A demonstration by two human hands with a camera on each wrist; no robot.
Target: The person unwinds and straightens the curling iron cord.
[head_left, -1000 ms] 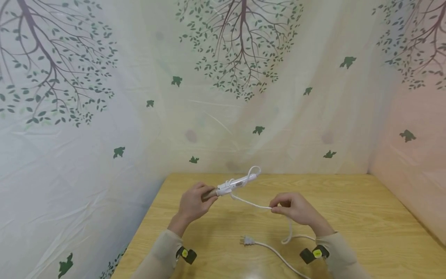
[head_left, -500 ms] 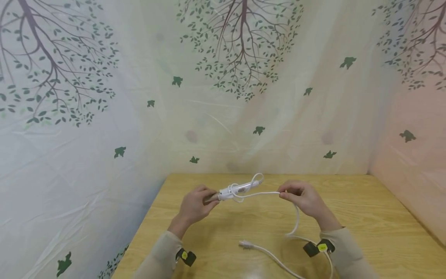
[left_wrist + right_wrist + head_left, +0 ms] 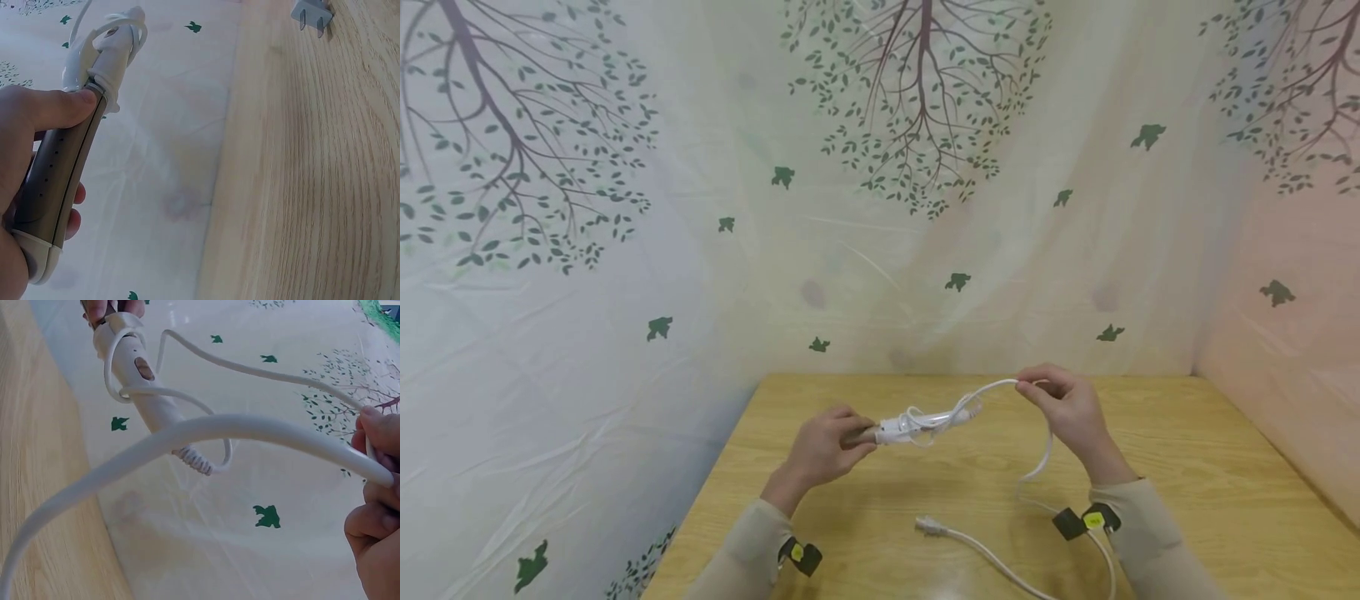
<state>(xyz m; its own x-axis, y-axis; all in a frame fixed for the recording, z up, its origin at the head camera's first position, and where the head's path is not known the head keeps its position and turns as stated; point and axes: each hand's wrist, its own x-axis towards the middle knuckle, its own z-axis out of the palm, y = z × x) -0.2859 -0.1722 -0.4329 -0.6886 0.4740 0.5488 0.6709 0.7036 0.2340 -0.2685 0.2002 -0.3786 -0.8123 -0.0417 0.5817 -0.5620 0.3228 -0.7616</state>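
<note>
My left hand [image 3: 823,446] grips the brown end of a hair straightener [image 3: 59,165], thumb laid along its side in the left wrist view. Its white handle [image 3: 147,387] points right, above the table, with loose loops of white power cord [image 3: 250,428] round it. At the tip of the handle the cord leaves through a ribbed sleeve [image 3: 195,460]. My right hand [image 3: 1067,408] pinches the cord between thumb and fingers, to the right of the handle and slightly higher. From there the cord hangs down to the table.
A two-pin plug [image 3: 930,525] lies on the wooden table [image 3: 1195,500] between my forearms, its cord running to the near edge. Fabric walls [image 3: 880,283] printed with trees and leaves stand behind and at both sides. A small dark camera [image 3: 801,552] sits on each wrist.
My right hand has moved up and to the right, drawing the cord from below the handle to above it. The straightener has tipped lower toward level. My left hand has barely moved.
</note>
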